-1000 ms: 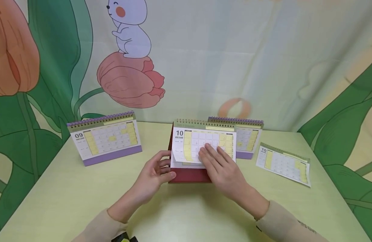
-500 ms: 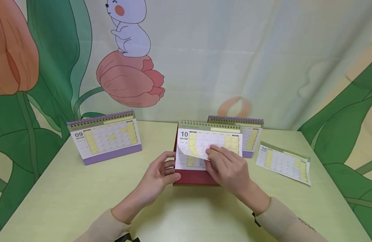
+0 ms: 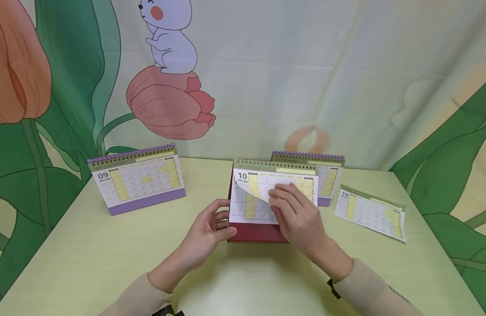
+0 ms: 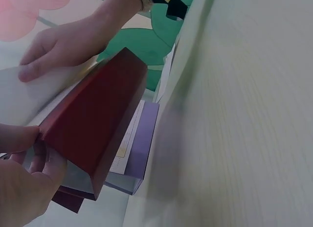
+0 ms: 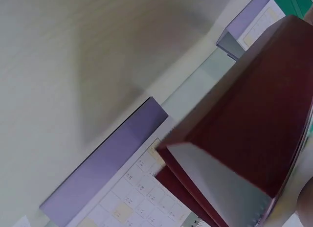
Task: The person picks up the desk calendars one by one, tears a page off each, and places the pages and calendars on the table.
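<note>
A red-based desk calendar (image 3: 255,233) leans in front of me in the head view, with spiral binding along its top. My left hand (image 3: 205,232) grips its lower left edge, thumb on the front of the red base and fingers behind. With bent fingers, my right hand (image 3: 300,215) pinches the lower part of the October page (image 3: 262,181). That page's lower left corner curls up, baring another calendar page beneath. In the left wrist view, the right thumb presses the back of the lifted page (image 4: 29,92). A shadow falls on the table below the calendar.
A purple-based calendar (image 3: 142,180) showing 09 stands at the left. Another purple-based calendar (image 3: 325,184) is partly hidden behind the red one. A loose October page (image 3: 371,215) lies on the pale table (image 3: 89,259) at the right. A printed curtain (image 3: 259,87) hangs behind.
My right hand goes from lying flat on the October page to pinching it and peeling its lower left corner upward. The red calendar has shifted slightly right, with the left hand still on its edge.
</note>
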A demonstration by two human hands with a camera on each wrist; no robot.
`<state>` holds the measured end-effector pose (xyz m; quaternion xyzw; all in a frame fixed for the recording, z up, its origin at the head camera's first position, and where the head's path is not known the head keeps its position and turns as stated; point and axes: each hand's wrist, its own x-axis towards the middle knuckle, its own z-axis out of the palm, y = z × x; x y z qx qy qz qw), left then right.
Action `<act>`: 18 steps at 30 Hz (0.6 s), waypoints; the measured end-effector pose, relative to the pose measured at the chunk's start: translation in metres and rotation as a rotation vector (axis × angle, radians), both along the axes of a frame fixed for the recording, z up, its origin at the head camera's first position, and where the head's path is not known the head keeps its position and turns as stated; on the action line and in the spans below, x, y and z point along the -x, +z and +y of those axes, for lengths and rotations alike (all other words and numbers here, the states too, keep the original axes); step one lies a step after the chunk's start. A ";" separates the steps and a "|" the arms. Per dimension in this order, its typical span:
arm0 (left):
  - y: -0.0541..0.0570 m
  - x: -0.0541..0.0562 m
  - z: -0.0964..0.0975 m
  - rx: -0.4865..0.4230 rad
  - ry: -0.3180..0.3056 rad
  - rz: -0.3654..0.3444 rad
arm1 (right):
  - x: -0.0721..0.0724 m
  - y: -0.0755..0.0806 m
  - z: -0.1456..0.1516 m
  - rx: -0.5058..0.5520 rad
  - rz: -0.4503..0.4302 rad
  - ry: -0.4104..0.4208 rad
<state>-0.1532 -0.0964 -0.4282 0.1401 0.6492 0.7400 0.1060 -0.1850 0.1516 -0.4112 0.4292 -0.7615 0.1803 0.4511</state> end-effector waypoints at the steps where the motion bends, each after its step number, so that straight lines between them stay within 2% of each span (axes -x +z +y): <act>1: 0.000 0.000 0.000 0.000 -0.002 0.003 | 0.000 0.000 0.000 0.007 -0.012 0.006; 9: -0.003 0.001 -0.001 0.018 -0.011 0.020 | -0.003 0.000 -0.001 0.103 -0.149 0.030; 16: -0.006 0.000 0.000 0.007 -0.032 0.061 | -0.004 -0.002 0.002 0.236 -0.189 0.056; 18: -0.006 -0.001 0.000 0.011 -0.035 0.072 | -0.005 -0.001 0.004 0.283 -0.226 0.059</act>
